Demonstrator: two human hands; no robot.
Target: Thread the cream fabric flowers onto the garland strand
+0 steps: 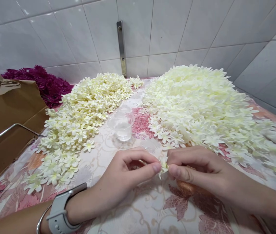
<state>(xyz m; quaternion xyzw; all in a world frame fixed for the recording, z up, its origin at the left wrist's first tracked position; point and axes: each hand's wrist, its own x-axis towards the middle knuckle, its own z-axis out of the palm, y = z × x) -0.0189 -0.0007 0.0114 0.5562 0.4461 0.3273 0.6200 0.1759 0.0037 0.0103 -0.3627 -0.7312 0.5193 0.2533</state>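
Between the fingertips of both hands is a small cream-white artificial flower. My left hand, with a watch on its wrist, pinches the flower from the left side. On the right side my right hand pinches it between thumb and forefinger. Beyond the hands stands a clear plastic cup, which looks partly filled with a clear liquid. A pile of cream flowers spreads to the left of the cup, and a larger heap of paler flowers lies to its right.
A floral tablecloth covers the table. At the left edge are a cardboard box, a bent metal rod and purple flowers behind the box. A metal bracket is fixed to the white tiled wall at the back.
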